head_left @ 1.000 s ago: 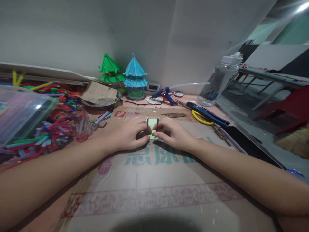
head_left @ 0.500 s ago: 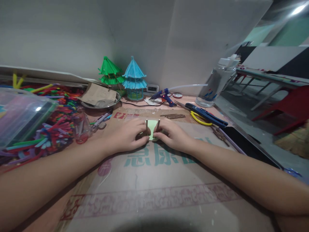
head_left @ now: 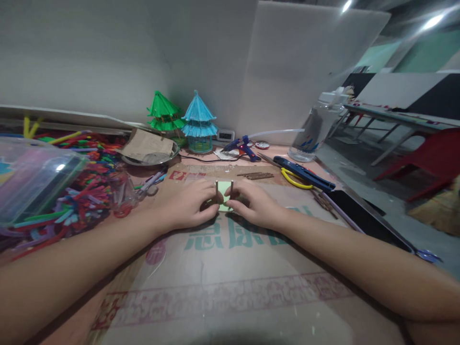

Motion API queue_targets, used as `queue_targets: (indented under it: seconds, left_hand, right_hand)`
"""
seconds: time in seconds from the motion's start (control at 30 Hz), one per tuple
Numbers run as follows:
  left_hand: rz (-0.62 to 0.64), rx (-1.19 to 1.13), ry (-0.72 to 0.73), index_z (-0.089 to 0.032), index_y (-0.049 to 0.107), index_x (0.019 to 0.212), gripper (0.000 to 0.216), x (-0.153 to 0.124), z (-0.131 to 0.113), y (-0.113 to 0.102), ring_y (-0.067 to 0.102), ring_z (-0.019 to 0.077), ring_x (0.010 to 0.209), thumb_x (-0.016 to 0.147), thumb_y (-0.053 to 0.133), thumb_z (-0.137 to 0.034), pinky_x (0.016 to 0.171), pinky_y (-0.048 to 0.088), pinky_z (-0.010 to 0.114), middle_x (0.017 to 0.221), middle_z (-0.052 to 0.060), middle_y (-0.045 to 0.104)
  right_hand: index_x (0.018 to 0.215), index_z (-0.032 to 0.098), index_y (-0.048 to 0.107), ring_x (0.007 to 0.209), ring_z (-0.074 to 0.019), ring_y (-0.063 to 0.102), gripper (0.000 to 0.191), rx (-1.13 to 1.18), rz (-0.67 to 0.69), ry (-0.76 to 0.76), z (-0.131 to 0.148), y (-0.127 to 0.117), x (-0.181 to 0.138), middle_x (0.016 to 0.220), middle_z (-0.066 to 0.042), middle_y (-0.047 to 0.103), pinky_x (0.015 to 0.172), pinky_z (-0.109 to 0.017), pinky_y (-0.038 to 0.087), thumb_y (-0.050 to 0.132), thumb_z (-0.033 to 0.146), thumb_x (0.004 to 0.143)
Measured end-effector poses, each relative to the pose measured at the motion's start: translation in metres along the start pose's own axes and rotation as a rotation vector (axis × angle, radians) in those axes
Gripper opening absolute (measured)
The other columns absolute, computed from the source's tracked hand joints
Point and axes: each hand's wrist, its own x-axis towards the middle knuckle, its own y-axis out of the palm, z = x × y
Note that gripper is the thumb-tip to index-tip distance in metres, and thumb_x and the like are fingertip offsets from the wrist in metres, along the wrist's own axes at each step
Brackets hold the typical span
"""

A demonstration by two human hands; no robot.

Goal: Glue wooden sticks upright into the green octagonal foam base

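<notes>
A small light-green piece (head_left: 224, 188) lies on the printed cardboard sheet (head_left: 223, 268) between my hands. My left hand (head_left: 196, 203) is closed, its thumb and fingers pinching a thin brown stick (head_left: 216, 187) that stands upright at the piece's left side. On the right side, my right hand (head_left: 253, 203) pinches a second brown stick (head_left: 232, 186), also upright. Fingers hide the lower ends of both sticks, so I cannot tell whether they are fixed to the piece.
Behind my hands are loose brown sticks (head_left: 256, 176), a blue glue gun (head_left: 244, 147), yellow-handled pliers (head_left: 296, 178) and a blue cutter (head_left: 305, 172). Blue (head_left: 199, 120) and green (head_left: 163, 112) pagoda models stand near the wall. Coloured pipe cleaners (head_left: 89, 191) heap at left; a bottle (head_left: 316, 127) stands right.
The right stick has gone from slightly tilted to nearly upright, and sits a little closer to the left one. Both hands keep their pinch; the whole view has shifted slightly.
</notes>
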Motion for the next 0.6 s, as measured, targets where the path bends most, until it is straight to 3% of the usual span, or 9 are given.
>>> queue_targets:
  seconds: [0.13, 0.2, 0.37, 0.6]
  left_hand:
    - [0.016, -0.013, 0.007, -0.017, 0.066, 0.097, 0.026, -0.0017, 0.0030, -0.0007, 0.061, 0.0261, 0.099, 0.095, 0.041, -0.023, 0.089, 0.049, 0.042, 0.102, 0.010, 0.067]
    - [0.020, -0.022, -0.010, -0.018, 0.066, 0.098, 0.027, -0.0020, 0.0039, -0.0005, 0.061, 0.0257, 0.099, 0.093, 0.040, -0.020, 0.090, 0.049, 0.042, 0.101, 0.009, 0.066]
    - [0.017, -0.014, -0.013, -0.018, 0.065, 0.098, 0.023, -0.0013, 0.0031, 0.0002, 0.061, 0.0254, 0.097, 0.088, 0.044, -0.018, 0.090, 0.049, 0.041, 0.101, 0.008, 0.066]
    - [0.015, -0.007, -0.006, -0.017, 0.065, 0.098, 0.021, -0.0004, 0.0008, -0.0015, 0.062, 0.0272, 0.098, 0.088, 0.046, -0.019, 0.090, 0.050, 0.043, 0.102, 0.010, 0.067]
  right_hand:
    - [0.138, 0.020, 0.046, 0.091, -0.0216, 0.062, 0.042, 0.090, -0.133, 0.006, 0.0002, -0.0003, -0.0028, 0.100, -0.006, 0.066, 0.087, -0.041, 0.051, 0.055, 0.027, 0.098]
    - [0.147, 0.024, 0.038, 0.097, -0.0211, 0.062, 0.049, 0.106, -0.185, -0.027, -0.0001, -0.0004, -0.0038, 0.106, -0.006, 0.065, 0.094, -0.042, 0.051, 0.049, 0.020, 0.099]
    - [0.149, 0.031, 0.038, 0.104, -0.0221, 0.061, 0.055, 0.057, -0.184, -0.126, -0.0012, 0.0001, -0.0036, 0.114, -0.007, 0.063, 0.097, -0.045, 0.051, 0.043, 0.012, 0.098]
    - [0.145, 0.028, 0.042, 0.108, -0.0244, 0.061, 0.054, 0.028, -0.146, -0.149, 0.0008, -0.0011, -0.0024, 0.124, -0.010, 0.063, 0.095, -0.047, 0.051, 0.046, 0.009, 0.095]
